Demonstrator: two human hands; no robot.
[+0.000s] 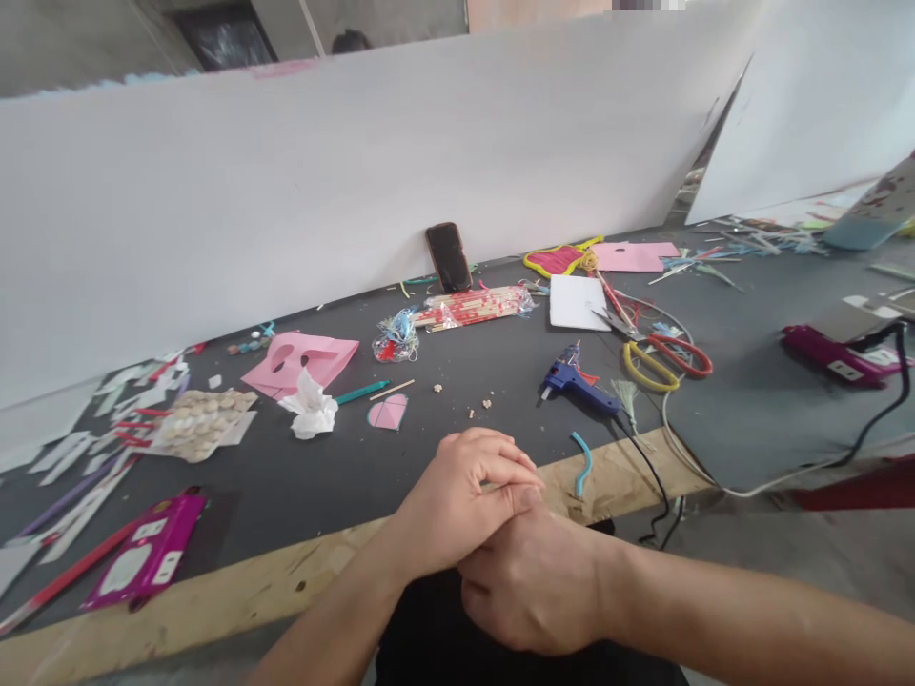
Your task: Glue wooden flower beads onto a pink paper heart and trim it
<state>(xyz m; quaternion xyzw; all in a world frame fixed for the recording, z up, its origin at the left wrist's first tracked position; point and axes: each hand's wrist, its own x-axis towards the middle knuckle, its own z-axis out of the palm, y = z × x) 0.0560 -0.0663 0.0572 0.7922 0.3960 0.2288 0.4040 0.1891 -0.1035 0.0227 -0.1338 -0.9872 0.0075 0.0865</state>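
At the table's front edge my two hands are together. My left hand (464,495) lies over the top of my right hand (536,581), its fingers pressed together and curled round it. The right hand is folded into a fist under it; whatever may be inside is hidden. Just beyond them are small beige crumbs (487,404). A pink heart cutout (388,412) with a blue-green edge lies to the left of these. On the right are a blue glue gun (582,389) and a short curved blue strip (582,464), neither touched by my hands.
A phone (449,257) leans on the white board (357,171) behind the table. Scissors (650,368) and a white card (576,302) lie back right. Crumpled tissue (311,408), pink paper (335,357) and a magenta packet (150,548) lie left. Cords hang over the edge.
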